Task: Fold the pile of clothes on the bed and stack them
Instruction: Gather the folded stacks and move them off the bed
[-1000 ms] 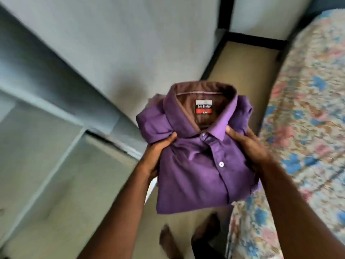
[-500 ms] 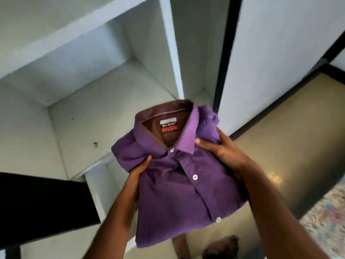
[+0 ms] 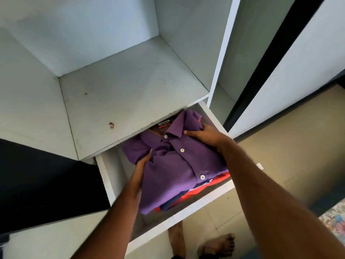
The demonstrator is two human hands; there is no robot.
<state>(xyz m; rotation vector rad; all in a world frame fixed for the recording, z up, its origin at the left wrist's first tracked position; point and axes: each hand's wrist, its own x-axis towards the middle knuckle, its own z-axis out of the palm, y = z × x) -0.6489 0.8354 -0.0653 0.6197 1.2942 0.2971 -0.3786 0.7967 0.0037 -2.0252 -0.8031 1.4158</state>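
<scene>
A folded purple button shirt (image 3: 173,169) lies inside an open white drawer (image 3: 188,208) of a wardrobe, on top of folded red and blue clothes (image 3: 188,195). My left hand (image 3: 142,164) grips the shirt's left edge near the shoulder, thumb on top. My right hand (image 3: 203,134) holds its right shoulder beside the collar. The collar end sits under the shelf above, partly hidden.
A bare white shelf (image 3: 127,94) with a small brown mark sits above the drawer. A dark panel (image 3: 43,184) lies at left and a white wardrobe door (image 3: 291,75) at right. My bare feet stand on the tan floor (image 3: 298,146). The floral bed corner (image 3: 336,221) shows at lower right.
I turned from the bed to the wardrobe and lowered the purple shirt from mid-air into the drawer, onto the red and blue clothes. Both hands keep their hold.
</scene>
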